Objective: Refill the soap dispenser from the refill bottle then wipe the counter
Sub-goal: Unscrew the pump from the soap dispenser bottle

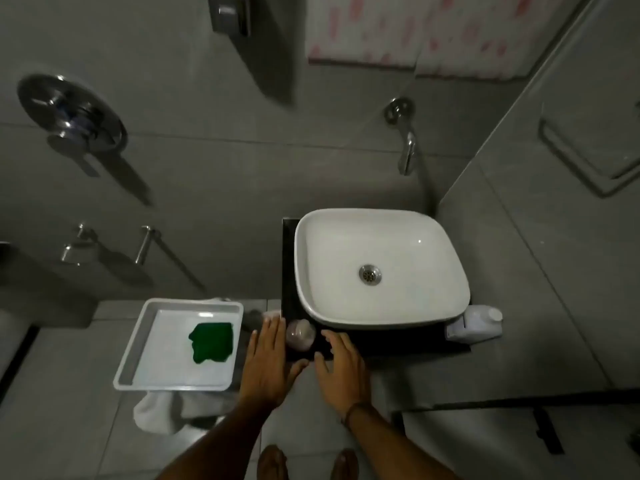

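Note:
A small round soap dispenser stands on the dark counter at its front left corner, in front of the white basin. My left hand is just left of the dispenser, fingers spread, holding nothing. Just right of it, my right hand is also spread and empty. Neither hand clearly touches the dispenser. A white refill bottle lies on its side at the counter's front right corner. A green cloth rests in a white tray to the left of the counter.
The tray sits over a white bag-lined bin. A wall tap hangs above the basin. Chrome wall fittings and a holder are on the left wall. My feet stand on the tiled floor below.

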Demonstrator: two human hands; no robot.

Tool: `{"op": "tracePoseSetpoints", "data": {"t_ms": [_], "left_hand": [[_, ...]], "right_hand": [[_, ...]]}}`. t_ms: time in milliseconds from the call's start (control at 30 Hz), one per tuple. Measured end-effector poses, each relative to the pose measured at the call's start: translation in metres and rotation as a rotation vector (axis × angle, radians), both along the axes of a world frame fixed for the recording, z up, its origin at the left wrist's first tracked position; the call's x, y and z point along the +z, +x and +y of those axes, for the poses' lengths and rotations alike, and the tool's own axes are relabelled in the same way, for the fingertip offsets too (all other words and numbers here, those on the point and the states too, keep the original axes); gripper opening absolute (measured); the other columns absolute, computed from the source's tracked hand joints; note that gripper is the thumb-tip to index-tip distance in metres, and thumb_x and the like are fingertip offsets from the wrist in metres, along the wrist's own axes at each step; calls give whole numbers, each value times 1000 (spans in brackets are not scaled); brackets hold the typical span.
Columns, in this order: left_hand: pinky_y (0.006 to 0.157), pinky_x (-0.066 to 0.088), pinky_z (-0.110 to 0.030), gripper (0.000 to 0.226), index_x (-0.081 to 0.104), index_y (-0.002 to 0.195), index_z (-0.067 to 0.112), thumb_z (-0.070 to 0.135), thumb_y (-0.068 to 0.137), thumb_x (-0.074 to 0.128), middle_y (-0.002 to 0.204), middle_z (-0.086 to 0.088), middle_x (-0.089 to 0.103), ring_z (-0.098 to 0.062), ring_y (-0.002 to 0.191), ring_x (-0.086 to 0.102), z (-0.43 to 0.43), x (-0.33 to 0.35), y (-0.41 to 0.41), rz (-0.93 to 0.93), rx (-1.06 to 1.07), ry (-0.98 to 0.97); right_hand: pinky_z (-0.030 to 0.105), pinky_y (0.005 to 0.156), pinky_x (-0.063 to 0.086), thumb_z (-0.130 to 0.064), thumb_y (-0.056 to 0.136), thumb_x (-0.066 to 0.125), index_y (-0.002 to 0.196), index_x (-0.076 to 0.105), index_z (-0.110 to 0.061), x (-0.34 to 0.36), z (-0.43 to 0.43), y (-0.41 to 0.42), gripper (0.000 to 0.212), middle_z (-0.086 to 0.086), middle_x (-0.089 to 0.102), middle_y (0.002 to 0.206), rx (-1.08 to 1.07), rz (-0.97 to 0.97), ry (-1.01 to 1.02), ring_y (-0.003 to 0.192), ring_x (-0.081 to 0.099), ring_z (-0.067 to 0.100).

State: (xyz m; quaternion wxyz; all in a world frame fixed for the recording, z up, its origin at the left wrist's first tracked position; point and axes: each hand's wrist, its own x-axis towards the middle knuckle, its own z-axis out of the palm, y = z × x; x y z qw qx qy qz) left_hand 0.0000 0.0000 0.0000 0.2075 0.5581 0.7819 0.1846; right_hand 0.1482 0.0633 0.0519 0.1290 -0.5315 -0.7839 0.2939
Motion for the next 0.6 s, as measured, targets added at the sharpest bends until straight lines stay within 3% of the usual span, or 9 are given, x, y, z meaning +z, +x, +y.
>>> {"op": "tracePoseSetpoints", "data": {"t_ms": [100,167,233,400,500,600], "left_hand": [[133,15,-51,124,26,167,4,96,84,18,175,-15,27,-34,164,19,16,-13,-12,-142,37,-22],[134,18,-50,107,29,167,9,80,89,47,174,-11,31,-30,164,22,26,-19,-20,-210,43,-23],[129,31,-51,90,39,164,14,59,92,71,168,-10,44,-30,159,37,30,-27,-25,-293,23,12],[106,53,-40,77,62,147,20,64,84,71,142,-5,70,-26,128,68,31,-30,-35,-373,53,44],[92,54,-33,77,69,137,21,70,77,63,128,-2,76,-25,111,75,27,-35,-34,-351,82,95],[90,57,-36,77,71,134,19,71,78,62,123,-3,77,-26,107,76,24,-39,-33,-340,100,120]], "right_hand": [[30,90,56,-24,87,73,129,64,-21,-4,10,-24,42,-2,65,127,-149,140,-152,107,67,17],[35,95,55,-22,83,77,126,66,-20,-8,15,-38,45,0,66,128,-196,147,-191,110,66,20],[36,96,55,-20,78,80,121,69,-19,-14,18,-47,44,0,68,124,-229,172,-198,111,65,19],[37,84,60,-27,69,89,101,76,-21,-28,19,-57,35,-5,71,106,-287,174,-150,93,67,15],[34,76,61,-36,64,91,94,76,-23,-33,17,-60,36,-8,70,98,-289,180,-123,87,66,12],[38,73,62,-32,67,89,89,75,-23,-40,16,-61,28,-7,69,92,-290,191,-100,82,66,13]]}}
